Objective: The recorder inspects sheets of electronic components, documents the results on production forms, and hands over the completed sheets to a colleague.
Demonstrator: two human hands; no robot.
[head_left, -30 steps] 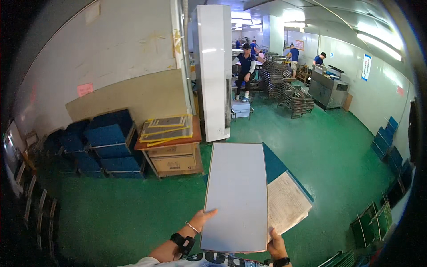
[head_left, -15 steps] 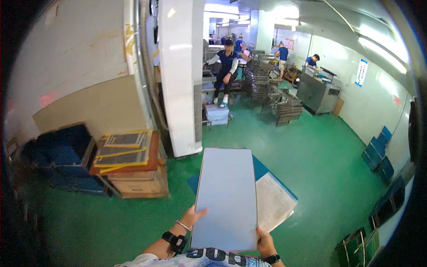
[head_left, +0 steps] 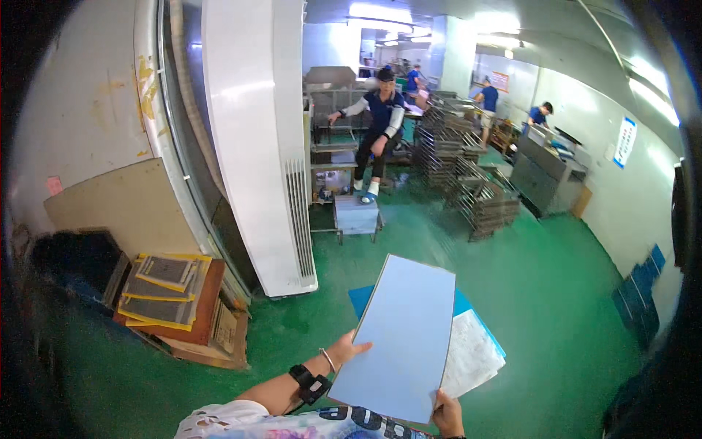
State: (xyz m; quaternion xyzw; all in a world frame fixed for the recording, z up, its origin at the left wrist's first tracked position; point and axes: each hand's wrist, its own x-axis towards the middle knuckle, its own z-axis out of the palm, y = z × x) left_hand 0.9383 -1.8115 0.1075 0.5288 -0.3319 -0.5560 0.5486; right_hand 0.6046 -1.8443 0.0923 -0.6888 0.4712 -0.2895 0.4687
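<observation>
A long pale blue-grey rectangular board (head_left: 402, 333) with thin dark edges is held in front of me, tilted slightly to the right. My left hand (head_left: 351, 351) is closed on its left edge, with the thumb lying on top. At the lower right corner my right hand (head_left: 447, 414) grips it, thumb on the upper face. Beneath the board a blue sheet or folder (head_left: 360, 298) sticks out on both sides. A whitish, marked paper sheet (head_left: 474, 357) fans out to the right. How my fingers hold these lower layers is hidden.
A tall white floor-standing unit (head_left: 252, 146) rises left, beside a low table (head_left: 212, 293) bearing yellow-edged grey sheets. Ahead, a seated person (head_left: 382, 110) rests a foot on a white box (head_left: 357, 218). Metal racks (head_left: 482, 208) and a grey machine (head_left: 545, 175) stand further right.
My view has turned left and moved forward, so the white unit and seated person appear closer. The board has shifted right in view and tilted, still in both hands.
</observation>
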